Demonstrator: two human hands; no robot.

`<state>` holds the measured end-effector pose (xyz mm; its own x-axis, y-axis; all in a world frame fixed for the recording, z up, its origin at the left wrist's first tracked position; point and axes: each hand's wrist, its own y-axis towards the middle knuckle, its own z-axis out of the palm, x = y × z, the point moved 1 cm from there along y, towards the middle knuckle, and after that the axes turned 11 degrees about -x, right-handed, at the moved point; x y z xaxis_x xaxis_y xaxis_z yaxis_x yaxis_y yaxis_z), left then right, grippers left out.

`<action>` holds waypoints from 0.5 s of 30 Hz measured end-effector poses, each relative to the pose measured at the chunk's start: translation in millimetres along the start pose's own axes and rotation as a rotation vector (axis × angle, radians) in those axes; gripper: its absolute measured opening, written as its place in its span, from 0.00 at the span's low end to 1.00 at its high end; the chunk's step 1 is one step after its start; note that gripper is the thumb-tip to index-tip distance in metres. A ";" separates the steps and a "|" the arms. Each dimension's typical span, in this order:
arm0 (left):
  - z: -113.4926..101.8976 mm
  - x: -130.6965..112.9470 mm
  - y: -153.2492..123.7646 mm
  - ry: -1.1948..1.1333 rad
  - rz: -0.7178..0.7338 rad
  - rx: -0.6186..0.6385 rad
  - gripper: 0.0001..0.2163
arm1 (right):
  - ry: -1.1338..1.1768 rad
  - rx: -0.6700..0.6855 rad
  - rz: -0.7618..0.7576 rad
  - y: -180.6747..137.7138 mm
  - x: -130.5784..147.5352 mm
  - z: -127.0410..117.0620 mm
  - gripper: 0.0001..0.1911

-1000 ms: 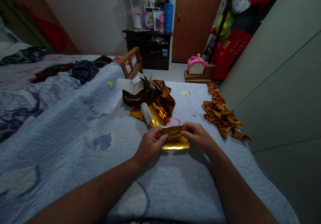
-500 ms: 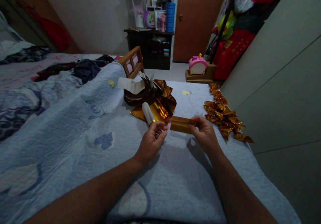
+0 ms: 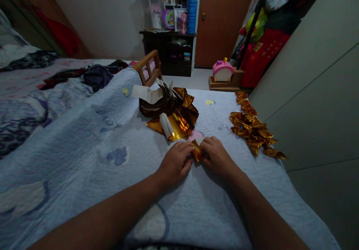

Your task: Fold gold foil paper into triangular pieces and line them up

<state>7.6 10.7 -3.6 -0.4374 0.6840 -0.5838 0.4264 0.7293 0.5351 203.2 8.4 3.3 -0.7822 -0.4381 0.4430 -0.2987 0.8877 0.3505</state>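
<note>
Between my two hands is a small piece of gold foil paper (image 3: 197,151), its ends covered by my fingers. My left hand (image 3: 176,160) is closed on its left end, and my right hand (image 3: 215,153) pinches the right end. Just beyond them lies a stack of gold foil sheets (image 3: 186,106), some curled up with pale undersides and dark edges showing. A rolled sheet end (image 3: 166,126) shows white at the stack's near side. To the right of my right hand sits a pile of folded gold foil pieces (image 3: 252,130).
A pale blue quilt (image 3: 134,190) covers the bed beneath my hands. Bunched clothes (image 3: 98,78) lie at the left. Past the bed stand a wooden bed rail (image 3: 147,68), a dark cabinet (image 3: 168,55) and a pink toy (image 3: 223,70). A pale panel (image 3: 316,93) rises along the right.
The gold foil strip was stretched flat toward my right hand; now it is a small bundled piece. My right hand has moved left, close to my left hand, which has turned palm down.
</note>
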 end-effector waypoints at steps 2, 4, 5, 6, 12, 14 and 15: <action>2.6 0.5 -0.2 0.034 0.024 0.065 0.13 | -0.013 0.040 -0.009 -0.8 2.0 -2.2 0.05; 4.3 0.8 -0.3 0.065 0.036 0.092 0.13 | -0.018 0.076 -0.011 -1.5 5.1 -5.2 0.05; 4.9 1.0 -0.5 0.077 0.042 0.097 0.14 | -0.022 0.088 -0.010 -1.7 6.6 -6.7 0.05; 5.3 1.3 -0.8 0.087 0.050 0.100 0.14 | -0.027 0.093 -0.009 -1.8 8.1 -7.9 0.05; 6.8 4.8 -2.1 0.116 0.070 0.103 0.15 | -0.047 0.122 -0.023 -2.3 11.7 -9.4 0.06; 6.9 5.8 -1.6 0.113 0.071 0.116 0.17 | -0.029 0.135 -0.018 -2.4 11.6 -9.3 0.06; 7.0 6.3 -1.3 0.117 0.075 0.125 0.17 | -0.018 0.140 -0.014 -2.5 11.5 -9.3 0.06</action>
<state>9.8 14.0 -12.2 -0.4861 0.7391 -0.4663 0.5530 0.6733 0.4907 200.1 -0.2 15.2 -0.7866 -0.4488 0.4240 -0.3817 0.8933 0.2372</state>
